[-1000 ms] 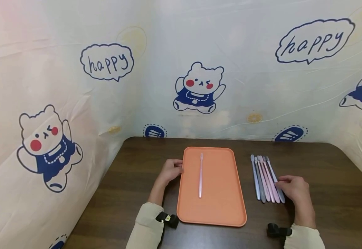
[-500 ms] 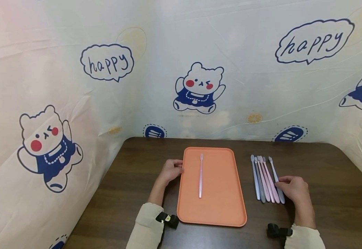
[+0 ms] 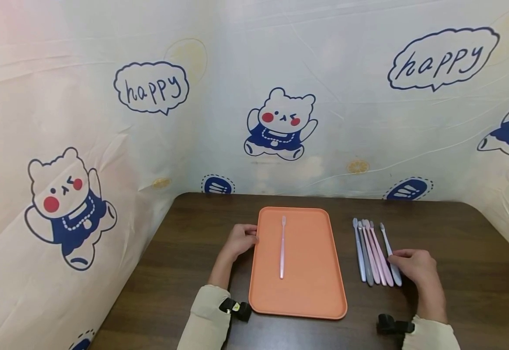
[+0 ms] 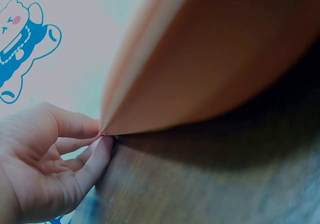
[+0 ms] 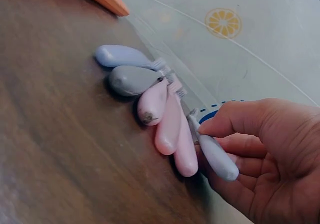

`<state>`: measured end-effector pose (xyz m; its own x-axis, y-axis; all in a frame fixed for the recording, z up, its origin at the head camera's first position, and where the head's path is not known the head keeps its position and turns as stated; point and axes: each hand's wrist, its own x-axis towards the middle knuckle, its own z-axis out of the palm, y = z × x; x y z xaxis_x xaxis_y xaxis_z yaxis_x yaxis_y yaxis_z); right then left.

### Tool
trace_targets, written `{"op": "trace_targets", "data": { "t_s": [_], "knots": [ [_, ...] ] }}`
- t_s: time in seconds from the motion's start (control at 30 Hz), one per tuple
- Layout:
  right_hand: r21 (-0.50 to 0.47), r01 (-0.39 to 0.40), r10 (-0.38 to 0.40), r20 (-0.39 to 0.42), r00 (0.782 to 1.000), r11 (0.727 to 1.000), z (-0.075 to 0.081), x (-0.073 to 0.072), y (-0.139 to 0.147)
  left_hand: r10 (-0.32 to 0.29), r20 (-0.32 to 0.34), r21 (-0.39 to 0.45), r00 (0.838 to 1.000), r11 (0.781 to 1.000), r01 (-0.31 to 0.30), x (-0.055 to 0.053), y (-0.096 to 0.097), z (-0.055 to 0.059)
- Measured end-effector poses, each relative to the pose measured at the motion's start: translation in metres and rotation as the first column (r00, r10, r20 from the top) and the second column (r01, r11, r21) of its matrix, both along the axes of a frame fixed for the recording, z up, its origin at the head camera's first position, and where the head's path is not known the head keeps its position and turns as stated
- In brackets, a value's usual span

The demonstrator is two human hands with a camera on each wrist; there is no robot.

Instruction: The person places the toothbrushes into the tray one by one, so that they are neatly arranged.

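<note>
In the head view my left hand [image 3: 239, 241] is at the left edge of an orange tray [image 3: 311, 262]. The left wrist view shows its thumb and fingers pinching the tray's rim [image 4: 145, 79]. A pink toothbrush [image 3: 282, 253] lies lengthwise on the tray. To the right of the tray, my right hand [image 3: 417, 268] pinches a blue-grey toothbrush [image 3: 384, 237] between thumb and fingers. In the right wrist view this brush's handle [image 5: 218, 158] stands a little apart from the row beside it. That row holds pink toothbrushes [image 5: 170, 129], a grey one [image 5: 132, 81] and a light blue one [image 5: 120, 56].
Everything rests on a dark brown wooden table [image 3: 184, 233]. A pale curtain [image 3: 350, 112] printed with bears and "happy" bubbles hangs behind and at the sides. Black wrist cameras [image 3: 387, 324] sit near both cuffs.
The head end of the blue-grey toothbrush in my right hand has swung right, away from the row. My left hand and the tray have kept their places.
</note>
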<state>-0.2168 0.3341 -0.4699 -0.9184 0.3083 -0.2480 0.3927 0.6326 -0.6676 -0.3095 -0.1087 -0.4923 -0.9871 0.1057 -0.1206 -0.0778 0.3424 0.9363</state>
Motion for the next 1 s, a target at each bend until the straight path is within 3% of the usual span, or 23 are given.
{"op": "trace_targets", "data": {
  "t_s": [0.37,1.0],
  "knots": [
    [-0.175,0.011,0.004,0.089,0.996,0.984,-0.0017,0.0011,0.0019,0.0,0.005,-0.017,1.0,1.0,0.0,-0.0002,-0.0004,-0.0008],
    [-0.278,0.013,-0.004,0.033,0.999,0.961,-0.0079,0.0009,0.0078,0.0,0.013,-0.008,1.0,1.0,0.0,-0.001,-0.0004,-0.0011]
  ]
}}
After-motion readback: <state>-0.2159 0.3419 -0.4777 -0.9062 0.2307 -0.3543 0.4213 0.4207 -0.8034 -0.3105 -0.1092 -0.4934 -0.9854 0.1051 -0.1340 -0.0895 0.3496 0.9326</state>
